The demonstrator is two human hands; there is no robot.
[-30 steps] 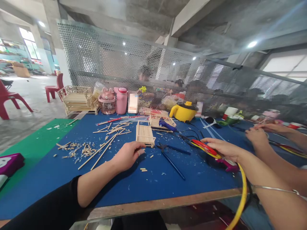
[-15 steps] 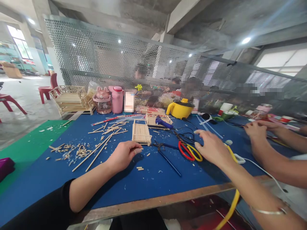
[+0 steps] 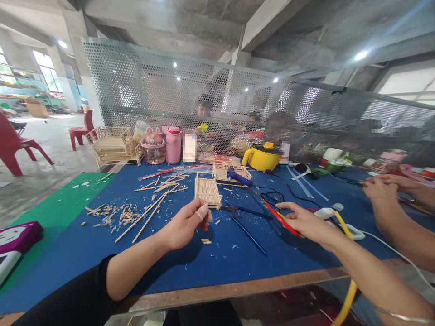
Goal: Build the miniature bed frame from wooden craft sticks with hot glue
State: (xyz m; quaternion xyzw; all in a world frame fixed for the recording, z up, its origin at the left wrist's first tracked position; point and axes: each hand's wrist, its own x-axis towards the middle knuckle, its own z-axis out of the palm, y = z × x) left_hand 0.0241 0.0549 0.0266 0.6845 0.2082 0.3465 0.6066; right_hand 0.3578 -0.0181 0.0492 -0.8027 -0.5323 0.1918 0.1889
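Just right of the centre of the frame, the scissors [image 3: 280, 218] lie at a slant under the right hand [image 3: 301, 222], whose thumb and fingers are bent round the red handle, seemingly to take hold of it; most of the grip is hidden by the hand. The left hand [image 3: 192, 222], at centre, has thumb and fingertips pinched together; whether a small piece sits between them cannot be told. Just beyond it stands a little stick frame [image 3: 208, 191], probably set there to be near both hands. The pliers [image 3: 249, 236] lie with handles spread beside it on the blue surface [image 3: 217, 267], likely left open for easy pickup. The glue gun [image 3: 239, 176] appears propped on a second stick frame [image 3: 222, 174], perhaps to lift its nozzle. Long sticks [image 3: 141, 216] and short offcuts [image 3: 125, 213] lie left of centre, seemingly out of the way, while the pink bottle [image 3: 173, 147] and yellow pot [image 3: 263, 158] line the back. An upright pale panel [image 3: 189, 147] by the bottle is blurred, and no brand or writing can be read anywhere.
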